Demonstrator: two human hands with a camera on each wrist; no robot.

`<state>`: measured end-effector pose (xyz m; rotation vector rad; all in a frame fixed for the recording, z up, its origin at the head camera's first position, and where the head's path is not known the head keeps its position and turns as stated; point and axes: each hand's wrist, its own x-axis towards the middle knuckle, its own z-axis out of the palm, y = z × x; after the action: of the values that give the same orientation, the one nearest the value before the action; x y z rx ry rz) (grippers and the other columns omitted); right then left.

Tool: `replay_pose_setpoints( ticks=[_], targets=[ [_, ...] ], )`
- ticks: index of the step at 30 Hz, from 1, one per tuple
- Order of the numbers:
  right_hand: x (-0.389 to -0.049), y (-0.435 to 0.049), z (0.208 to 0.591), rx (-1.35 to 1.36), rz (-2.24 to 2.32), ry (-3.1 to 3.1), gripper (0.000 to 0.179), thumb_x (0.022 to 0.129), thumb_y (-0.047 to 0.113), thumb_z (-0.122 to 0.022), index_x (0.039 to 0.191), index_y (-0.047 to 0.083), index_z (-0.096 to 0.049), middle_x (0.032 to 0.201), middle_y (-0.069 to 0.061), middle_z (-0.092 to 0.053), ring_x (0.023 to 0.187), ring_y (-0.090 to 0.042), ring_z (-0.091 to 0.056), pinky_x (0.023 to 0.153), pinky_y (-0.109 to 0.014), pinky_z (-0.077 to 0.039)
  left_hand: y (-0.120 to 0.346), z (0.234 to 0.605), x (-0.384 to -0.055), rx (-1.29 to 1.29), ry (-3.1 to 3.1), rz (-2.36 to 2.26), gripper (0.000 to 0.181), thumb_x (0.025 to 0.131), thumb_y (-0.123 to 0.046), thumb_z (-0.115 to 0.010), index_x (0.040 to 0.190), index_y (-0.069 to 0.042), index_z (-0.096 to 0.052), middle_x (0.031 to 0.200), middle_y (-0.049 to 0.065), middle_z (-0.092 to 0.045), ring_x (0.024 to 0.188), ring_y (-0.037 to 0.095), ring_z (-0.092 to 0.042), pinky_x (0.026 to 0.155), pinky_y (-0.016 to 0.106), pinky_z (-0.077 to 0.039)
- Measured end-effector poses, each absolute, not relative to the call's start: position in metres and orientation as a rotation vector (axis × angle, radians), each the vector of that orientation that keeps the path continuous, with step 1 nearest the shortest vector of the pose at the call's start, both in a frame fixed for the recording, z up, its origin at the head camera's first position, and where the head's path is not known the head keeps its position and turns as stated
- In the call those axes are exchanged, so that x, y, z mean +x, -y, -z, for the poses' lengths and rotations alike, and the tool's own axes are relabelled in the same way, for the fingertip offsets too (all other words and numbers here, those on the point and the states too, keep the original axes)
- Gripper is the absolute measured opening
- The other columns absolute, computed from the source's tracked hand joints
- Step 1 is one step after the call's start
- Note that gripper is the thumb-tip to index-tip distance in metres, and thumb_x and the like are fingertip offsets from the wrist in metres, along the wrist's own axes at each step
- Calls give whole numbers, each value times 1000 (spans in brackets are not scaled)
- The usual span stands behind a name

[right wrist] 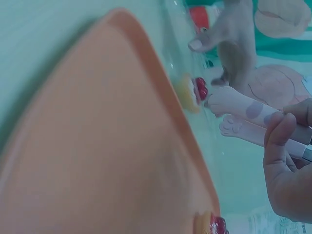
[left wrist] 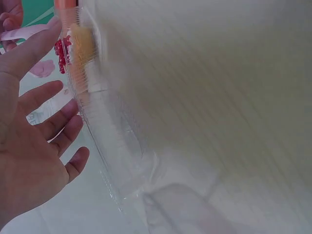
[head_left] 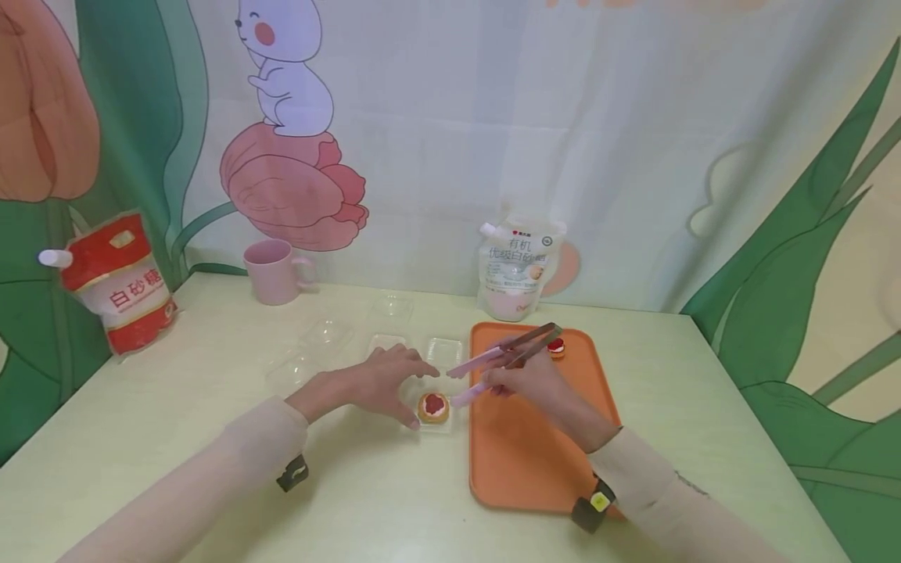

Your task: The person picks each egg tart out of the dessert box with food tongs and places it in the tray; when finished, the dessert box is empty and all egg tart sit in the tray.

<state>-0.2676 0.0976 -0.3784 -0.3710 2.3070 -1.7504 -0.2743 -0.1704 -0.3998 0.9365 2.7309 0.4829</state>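
Observation:
A small tart [head_left: 433, 407] topped with white cream and red fruit sits in one part of a clear plastic container [head_left: 438, 428]. My left hand [head_left: 383, 381] curves round the container's left side with fingers spread. In the left wrist view its thumb [left wrist: 41, 46] lies right at the rim beside the tart [left wrist: 84, 46]. My right hand [head_left: 528, 377] holds pink tongs [head_left: 480, 360] above the orange tray's left edge. Their paw-shaped tips [right wrist: 229, 126] are parted with nothing between them, close to the tart.
A second tart [head_left: 556, 349] lies near the far edge of the orange tray [head_left: 517, 469]. More clear containers [head_left: 328, 334] stand to the left. Behind are a pink mug [head_left: 271, 274], a white sugar pouch [head_left: 516, 270] and a red-and-white pouch [head_left: 127, 285].

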Motion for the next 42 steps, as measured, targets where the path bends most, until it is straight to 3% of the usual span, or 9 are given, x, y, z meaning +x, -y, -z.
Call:
replay_pose_setpoints(
  ticks=[8,19,27,42],
  targets=[
    [-265,-79,388,-397,1664,-2347,34,84,3,-75,115,-2,-61,87,-10,-74,62,-14,-64,64,-28,-58,166,399,-275,916,-2729,-448,68,71,-36,-90,133,-20,-65,122,6,-63,107,21,-47,86,41,-35],
    [-264,-68,399,-448,1634,-2366,31,82,-1,-74,111,-1,-61,83,-9,-72,60,-21,-65,62,-33,-59,166,400,-276,890,-2722,-468,71,70,-36,-90,134,-17,-64,124,6,-62,109,22,-48,90,45,-36],
    [-264,-63,402,-414,1633,-2344,34,82,-1,-72,114,-1,-60,85,-10,-73,60,-16,-64,61,-27,-56,166,401,-277,902,-2719,-477,70,69,-36,-91,132,-17,-65,119,6,-64,108,23,-50,85,42,-36],
    [-259,-58,402,-383,1596,-2430,26,84,4,-74,108,0,-63,91,-13,-74,64,-17,-69,63,-29,-59,164,402,-277,853,-2702,-513,70,70,-33,-91,133,-15,-64,120,6,-62,110,22,-50,90,43,-36]
  ],
)
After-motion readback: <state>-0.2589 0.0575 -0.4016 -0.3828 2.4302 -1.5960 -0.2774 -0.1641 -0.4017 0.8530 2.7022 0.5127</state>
